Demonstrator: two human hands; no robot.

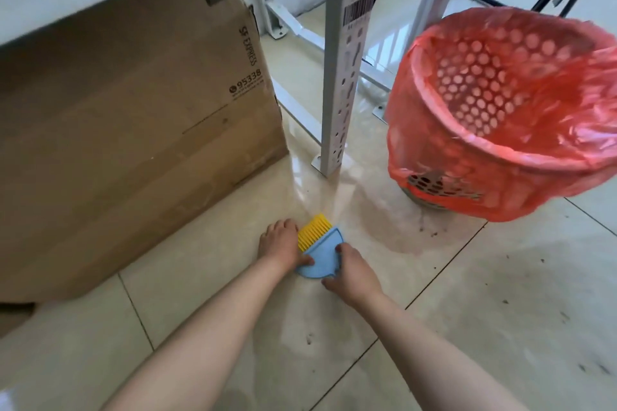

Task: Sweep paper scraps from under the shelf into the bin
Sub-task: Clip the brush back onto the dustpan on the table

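While a cardboard box stands at far left, my left hand grips the yellow brush, bristles meeting the blue dustpan my right hand pinches against the floor; the red-lined bin stands well apart, right of the shelf leg.

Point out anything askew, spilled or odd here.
The perforated basket bin with the red plastic liner leans toward the camera instead of standing upright. Dark specks are scattered on the glossy beige floor tiles near it.
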